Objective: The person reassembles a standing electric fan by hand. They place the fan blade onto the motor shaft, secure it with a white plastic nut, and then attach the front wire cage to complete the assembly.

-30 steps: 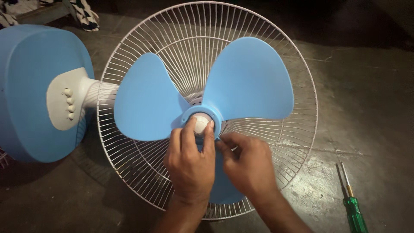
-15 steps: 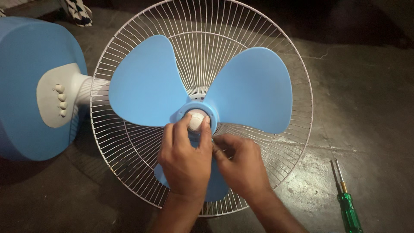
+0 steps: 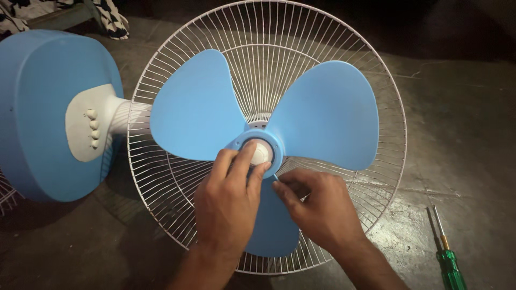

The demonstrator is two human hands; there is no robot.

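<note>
Leftmost, a blue fan base (image 3: 37, 107) with a white button panel (image 3: 88, 129) lies on the dark floor (image 3: 457, 134), beside the white wire guard (image 3: 344, 48) — centre frame, carrying the blue three-blade propeller (image 3: 322, 115). At its hub, the left hand (image 3: 226, 207) pinches the white spinner cap (image 3: 262, 153) between its fingertips; the right hand (image 3: 320, 207) is curled shut on the lower blade's edge — a green-handled screwdriver (image 3: 449, 263) lies lower right.

Green-handled screwdriver (image 3: 448, 258) on concrete floor (image 3: 462, 134); patterned cloth (image 3: 115, 19).
</note>
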